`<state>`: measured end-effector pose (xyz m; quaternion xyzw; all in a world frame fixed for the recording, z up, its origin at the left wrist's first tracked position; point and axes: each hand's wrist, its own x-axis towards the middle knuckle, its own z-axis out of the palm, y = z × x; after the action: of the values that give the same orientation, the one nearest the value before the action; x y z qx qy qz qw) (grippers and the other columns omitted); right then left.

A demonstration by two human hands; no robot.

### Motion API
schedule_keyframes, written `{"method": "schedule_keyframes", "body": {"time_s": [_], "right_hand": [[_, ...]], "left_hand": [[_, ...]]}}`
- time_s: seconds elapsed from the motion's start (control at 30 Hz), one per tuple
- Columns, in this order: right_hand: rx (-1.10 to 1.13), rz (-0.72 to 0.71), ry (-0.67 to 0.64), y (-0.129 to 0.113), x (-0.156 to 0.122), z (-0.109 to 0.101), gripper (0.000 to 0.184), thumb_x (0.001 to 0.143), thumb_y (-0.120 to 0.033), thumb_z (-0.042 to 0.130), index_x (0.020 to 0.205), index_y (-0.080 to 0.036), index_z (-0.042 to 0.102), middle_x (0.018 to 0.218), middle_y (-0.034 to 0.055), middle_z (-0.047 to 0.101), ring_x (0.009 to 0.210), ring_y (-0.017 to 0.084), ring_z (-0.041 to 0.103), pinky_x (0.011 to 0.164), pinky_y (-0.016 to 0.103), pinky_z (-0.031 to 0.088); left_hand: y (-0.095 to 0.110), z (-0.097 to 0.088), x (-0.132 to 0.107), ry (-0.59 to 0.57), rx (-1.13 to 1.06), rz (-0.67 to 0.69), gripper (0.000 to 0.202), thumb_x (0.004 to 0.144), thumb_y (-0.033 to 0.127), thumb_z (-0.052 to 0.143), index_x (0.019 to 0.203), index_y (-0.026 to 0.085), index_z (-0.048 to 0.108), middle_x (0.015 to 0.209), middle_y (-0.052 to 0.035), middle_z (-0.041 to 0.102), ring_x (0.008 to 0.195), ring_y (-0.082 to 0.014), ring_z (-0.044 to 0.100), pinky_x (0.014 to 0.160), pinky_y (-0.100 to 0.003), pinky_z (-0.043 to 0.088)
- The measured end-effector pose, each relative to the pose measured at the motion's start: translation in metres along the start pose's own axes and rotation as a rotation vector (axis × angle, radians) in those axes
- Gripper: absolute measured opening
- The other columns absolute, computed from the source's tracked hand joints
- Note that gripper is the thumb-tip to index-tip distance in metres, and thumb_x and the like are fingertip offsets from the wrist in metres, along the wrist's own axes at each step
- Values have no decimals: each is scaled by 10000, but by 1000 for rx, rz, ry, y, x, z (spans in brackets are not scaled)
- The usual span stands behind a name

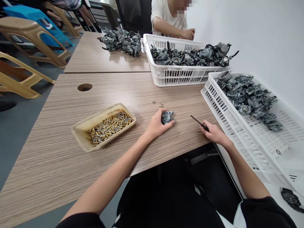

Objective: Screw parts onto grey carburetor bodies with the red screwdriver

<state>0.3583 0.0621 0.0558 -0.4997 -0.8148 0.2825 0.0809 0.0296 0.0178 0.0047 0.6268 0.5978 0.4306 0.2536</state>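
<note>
My left hand [158, 124] is closed around a small grey metal carburetor body [167, 117] that rests on the wooden table. Over by the table's front edge, my right hand [213, 133] grips a thin black screwdriver [199, 122], its shaft pointing up and left toward the carburetor body. A few small brass pieces [161, 104] lie just beyond my left hand. To the left sits a cream plastic tub [79, 129] holding many small brass and silver jets [109, 126].
A white plastic basket [175, 76] full of carburetors stands at the back. Another white basket [237, 139] with grey metal bodies is at my right. More carburetors [122, 41] are heaped at the far left. Across the table sits a person [169, 19] in a white shirt.
</note>
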Motion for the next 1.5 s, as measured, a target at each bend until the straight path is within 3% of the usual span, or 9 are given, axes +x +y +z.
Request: {"method": "schedule_keyframes", "body": {"time_s": [0.13, 0.3, 0.4, 0.6, 0.8, 0.97, 1.17, 1.5], "right_hand": [[-5, -16, -84, -6, -3, 4, 193, 973, -435, 612, 1018, -276, 511, 854, 19, 696, 759, 247, 661, 720, 330, 453], [-49, -1, -114, -7, -5, 5, 139, 984, -344, 603, 943, -277, 488, 780, 14, 670, 727, 249, 651, 689, 329, 435], [-75, -8, -83, -1, -1, 9, 183, 998, -315, 582, 860, -273, 470, 823, 57, 703, 785, 270, 678, 705, 344, 446], [-37, -47, 52, 3, 4, 20, 153, 1002, -341, 564, 875, -265, 525, 914, 109, 740, 859, 304, 697, 767, 388, 500], [237, -70, 186, -26, 14, 15, 260, 983, -499, 639, 925, -246, 621, 876, 77, 738, 817, 263, 679, 796, 385, 545], [412, -146, 178, -63, 42, 21, 299, 930, -513, 729, 879, -226, 661, 843, 64, 726, 799, 238, 677, 746, 352, 554], [423, -201, 120, -86, 71, 45, 211, 897, -418, 732, 861, -212, 701, 783, 37, 733, 768, 220, 701, 726, 324, 551], [379, -230, 162, -96, 78, 59, 95, 864, -301, 738, 826, -214, 726, 813, 29, 785, 766, 215, 725, 805, 332, 560]], "left_hand": [[1, 0, 0, 1, -4, -4, 464, 832, 438, 766, 1200, 234, 570, 1093, -39, 729, 1001, -230, 692, 936, -376, 564], [4, -1, -2, -5, -12, -14, 458, 841, 434, 765, 1206, 236, 573, 1111, -44, 729, 1019, -236, 695, 935, -376, 567], [5, -2, -2, -16, -21, -17, 468, 841, 437, 768, 1210, 229, 571, 1104, -44, 727, 1012, -231, 695, 940, -374, 564], [4, -2, -1, -15, -26, -9, 464, 840, 436, 777, 1197, 229, 563, 1101, -40, 727, 1006, -228, 698, 942, -374, 564], [5, -1, -2, -7, -32, 8, 456, 826, 415, 785, 1178, 226, 565, 1089, -37, 725, 1002, -233, 700, 944, -380, 564], [7, -2, -2, -20, -27, 78, 468, 822, 407, 795, 1191, 226, 571, 1138, -53, 726, 1054, -240, 701, 986, -387, 561], [4, -1, -2, -33, -29, 106, 477, 813, 399, 803, 1189, 225, 567, 1124, -53, 727, 1031, -238, 707, 944, -376, 566], [2, 1, -2, -11, -49, 115, 477, 799, 397, 807, 1181, 228, 577, 1107, -44, 726, 1005, -232, 704, 918, -355, 569]]}}
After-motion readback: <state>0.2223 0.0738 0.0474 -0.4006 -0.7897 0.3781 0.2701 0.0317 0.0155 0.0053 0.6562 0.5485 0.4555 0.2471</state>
